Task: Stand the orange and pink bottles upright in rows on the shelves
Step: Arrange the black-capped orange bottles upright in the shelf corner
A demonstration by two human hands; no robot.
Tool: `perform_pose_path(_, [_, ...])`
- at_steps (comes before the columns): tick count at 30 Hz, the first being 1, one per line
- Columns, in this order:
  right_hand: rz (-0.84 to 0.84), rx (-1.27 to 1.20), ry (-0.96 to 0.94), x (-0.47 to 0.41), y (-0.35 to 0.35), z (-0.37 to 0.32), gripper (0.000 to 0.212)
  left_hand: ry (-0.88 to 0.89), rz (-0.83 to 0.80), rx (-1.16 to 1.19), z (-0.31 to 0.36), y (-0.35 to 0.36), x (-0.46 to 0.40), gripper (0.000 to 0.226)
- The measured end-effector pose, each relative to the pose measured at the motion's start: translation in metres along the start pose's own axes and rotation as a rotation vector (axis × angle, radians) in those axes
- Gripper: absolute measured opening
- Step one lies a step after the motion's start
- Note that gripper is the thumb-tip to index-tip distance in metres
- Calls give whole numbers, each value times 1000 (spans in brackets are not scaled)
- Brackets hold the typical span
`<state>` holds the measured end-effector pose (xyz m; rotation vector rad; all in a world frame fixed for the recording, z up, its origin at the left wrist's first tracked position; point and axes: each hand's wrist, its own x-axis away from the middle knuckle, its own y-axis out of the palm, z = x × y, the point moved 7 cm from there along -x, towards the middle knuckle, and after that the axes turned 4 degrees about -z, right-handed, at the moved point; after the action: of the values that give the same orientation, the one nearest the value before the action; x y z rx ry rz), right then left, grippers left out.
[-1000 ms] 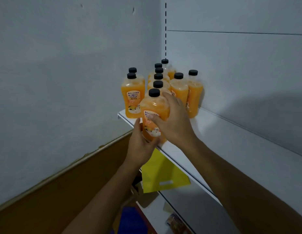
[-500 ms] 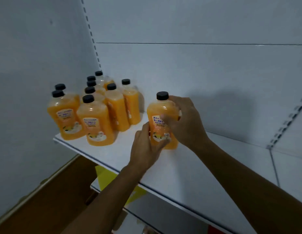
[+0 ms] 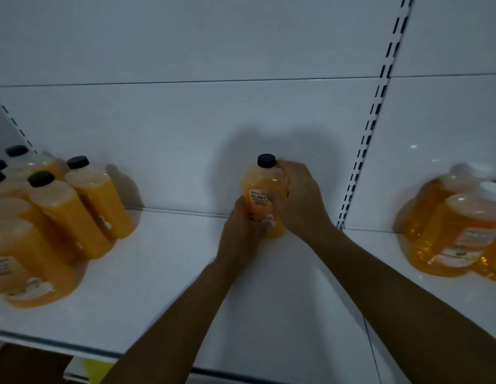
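Observation:
An orange bottle [image 3: 259, 187] with a black cap stands upright near the back of the white shelf [image 3: 163, 286], close to the rear panel. My left hand [image 3: 241, 234] grips its lower body from the front left. My right hand [image 3: 299, 198] wraps around its right side and shoulder. Several more orange bottles with black caps [image 3: 72, 206] stand grouped in rows at the shelf's left end.
Larger orange bottles with white caps [image 3: 460, 228] stand at the right, past a slotted upright rail [image 3: 360, 151]. The white back panel rises directly behind the held bottle. A yellow item [image 3: 94, 370] shows below the shelf's front edge.
Both hands carried the bottle from the left group rightward and toward the back of the shelf. The view swung right, bringing the white-capped bottles into sight.

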<state>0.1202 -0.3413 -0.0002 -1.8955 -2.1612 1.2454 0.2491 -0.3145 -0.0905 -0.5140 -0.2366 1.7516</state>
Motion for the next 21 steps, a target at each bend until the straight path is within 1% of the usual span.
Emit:
perform_pose_path(5, [23, 7, 2, -5, 6, 12, 51, 24, 48, -29, -3, 4, -7, 46])
perform_pose_path(8, [28, 141, 28, -5, 6, 16, 50, 22, 82, -94, -4, 3, -7, 60])
perform_pose_path(11, [57, 248, 12, -5, 3, 12, 53, -18, 66, -128, -1, 2, -8, 57])
perform_pose_path(13, [108, 304, -37, -3, -2, 3, 62, -60, 60, -178, -5, -2, -7, 61])
perform_pose_path(14, [143, 319, -81, -1, -4, -4, 68, -88, 72, -221, -9, -7, -4, 67])
perform_pose_path(15, [182, 322, -142, 2, -4, -15, 71, -124, 96, -260, -15, -14, 2, 74])
perform_pose_path(16, [217, 307, -215, 5, -3, -27, 70, -146, 137, -294, -21, -24, 10, 76])
perform_pose_path(18, [210, 243, -356, 15, 12, -54, 64, -151, 250, -338, -26, -49, 30, 64])
perform_pose_path(19, [160, 198, -406, 19, 26, -67, 61, -167, 305, -345, -28, -63, 42, 54])
perform_pose_path(21, [4, 95, -454, 29, 61, -93, 59, -207, 417, -334, -31, -92, 67, 42])
